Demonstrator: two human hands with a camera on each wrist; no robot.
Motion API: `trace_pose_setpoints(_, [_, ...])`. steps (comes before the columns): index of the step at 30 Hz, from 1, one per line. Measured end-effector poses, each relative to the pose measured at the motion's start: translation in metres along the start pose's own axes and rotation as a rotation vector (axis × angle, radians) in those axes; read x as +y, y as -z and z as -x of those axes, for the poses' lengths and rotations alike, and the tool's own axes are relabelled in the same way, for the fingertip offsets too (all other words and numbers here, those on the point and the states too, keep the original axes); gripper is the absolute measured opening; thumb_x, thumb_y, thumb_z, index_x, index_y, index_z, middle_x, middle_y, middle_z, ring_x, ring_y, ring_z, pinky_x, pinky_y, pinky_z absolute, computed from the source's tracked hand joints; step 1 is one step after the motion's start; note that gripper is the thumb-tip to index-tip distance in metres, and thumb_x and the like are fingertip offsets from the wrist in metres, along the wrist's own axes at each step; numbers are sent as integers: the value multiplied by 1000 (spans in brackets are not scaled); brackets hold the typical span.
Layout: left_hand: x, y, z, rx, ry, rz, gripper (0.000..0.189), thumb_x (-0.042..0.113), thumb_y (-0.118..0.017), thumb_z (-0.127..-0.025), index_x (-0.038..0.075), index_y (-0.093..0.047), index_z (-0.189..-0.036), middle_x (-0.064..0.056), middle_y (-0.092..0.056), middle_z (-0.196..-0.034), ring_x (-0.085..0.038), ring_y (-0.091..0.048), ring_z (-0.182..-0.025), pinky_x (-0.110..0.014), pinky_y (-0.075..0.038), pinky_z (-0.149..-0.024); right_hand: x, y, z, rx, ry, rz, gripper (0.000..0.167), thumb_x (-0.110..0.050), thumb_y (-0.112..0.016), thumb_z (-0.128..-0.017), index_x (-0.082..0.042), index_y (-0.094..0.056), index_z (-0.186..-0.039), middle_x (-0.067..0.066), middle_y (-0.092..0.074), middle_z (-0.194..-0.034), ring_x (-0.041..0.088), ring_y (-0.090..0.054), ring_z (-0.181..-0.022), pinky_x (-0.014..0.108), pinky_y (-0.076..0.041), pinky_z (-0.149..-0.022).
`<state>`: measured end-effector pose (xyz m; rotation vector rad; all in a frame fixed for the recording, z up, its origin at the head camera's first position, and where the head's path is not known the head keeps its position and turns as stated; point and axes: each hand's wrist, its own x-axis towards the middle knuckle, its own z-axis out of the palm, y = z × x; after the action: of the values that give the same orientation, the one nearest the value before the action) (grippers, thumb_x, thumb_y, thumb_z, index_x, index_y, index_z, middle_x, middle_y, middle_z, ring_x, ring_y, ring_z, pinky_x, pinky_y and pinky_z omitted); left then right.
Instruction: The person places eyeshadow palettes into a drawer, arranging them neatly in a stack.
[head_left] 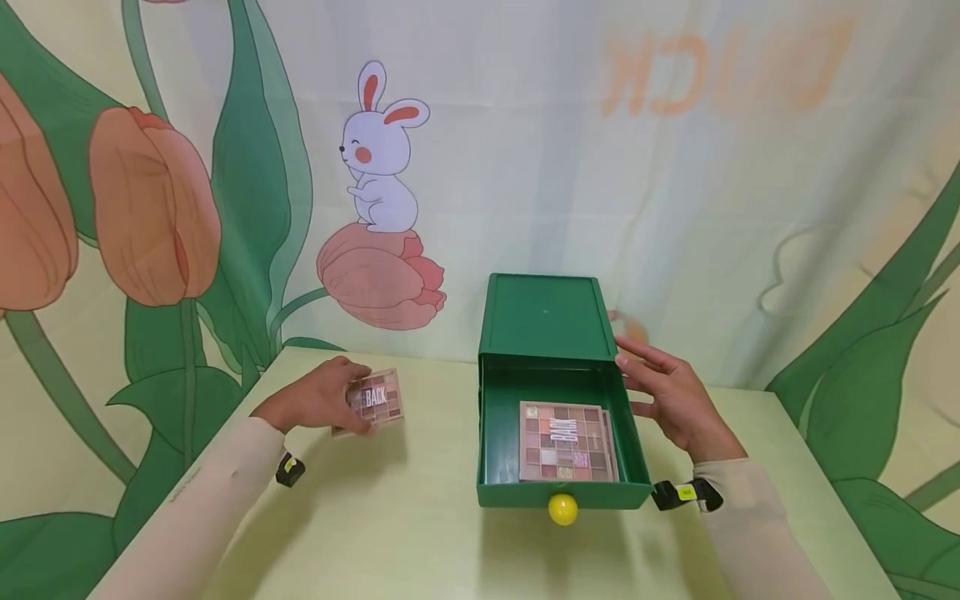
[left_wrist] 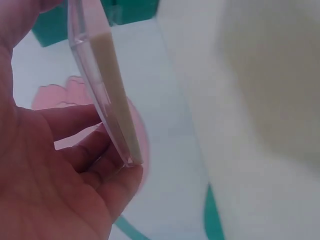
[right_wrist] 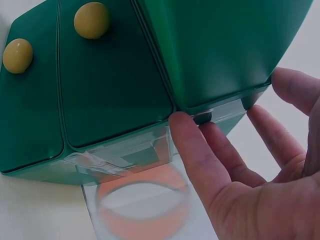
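My left hand (head_left: 324,396) grips a square eyeshadow palette (head_left: 384,397) by its edges, above the left part of the table. Edge-on in the left wrist view, the palette (left_wrist: 116,90) shows a clear lid and a pale base, with fingers wrapped behind it. To the right stands a green drawer cabinet (head_left: 551,317) whose top drawer (head_left: 498,425) is pulled out. Inside that drawer lie stacked palettes (head_left: 543,442), the upper one lettered BACK. My right hand (head_left: 675,408) rests its extended fingertips against the cabinet's right side, near the open drawer.
A yellow knob (head_left: 563,509) sits on the front of the pulled-out drawer. Below it, two more drawers with yellow knobs (right_wrist: 92,20) are closed. Clear tape (right_wrist: 100,162) runs along the cabinet's side. Behind the pale table (head_left: 420,517) hangs a printed curtain (head_left: 510,167).
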<state>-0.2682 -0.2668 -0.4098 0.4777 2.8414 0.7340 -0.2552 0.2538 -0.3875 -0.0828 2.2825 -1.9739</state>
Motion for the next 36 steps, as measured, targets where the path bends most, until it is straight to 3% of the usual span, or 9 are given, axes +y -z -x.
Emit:
trace_pose_setpoints(18, [48, 36, 5, 13, -68, -36, 101, 50, -92, -71, -1, -54, -150, -13, -57, -125, -25, -57, -105, -31, -58, -76, 1, 0, -1, 2, 7, 7, 69, -54, -67, -100, -27, -48, -160, 10, -56, -156, 19, -70, -115, 58, -58, -102])
trace_pose_setpoints(28, [82, 53, 6, 25, -149, -80, 102, 51, -91, -69, 1, -55, -150, -12, -57, -133, -26, -54, -113, -33, -56, -81, 0, 0, -1, -2, 10, 11, 69, -55, -67, -100, -28, -48, -161, 11, -54, -158, 19, -70, -116, 58, -58, -103])
trace_pose_setpoints(36, [106, 61, 5, 32, -188, -95, 98, 50, -91, -68, 4, -57, -148, -10, -59, -127, -25, -55, -109, -32, -57, -79, 0, 0, 0, -1, 9, 5, 69, -54, -66, -101, -27, -48, -161, 10, -55, -157, 18, -70, -115, 57, -59, -102])
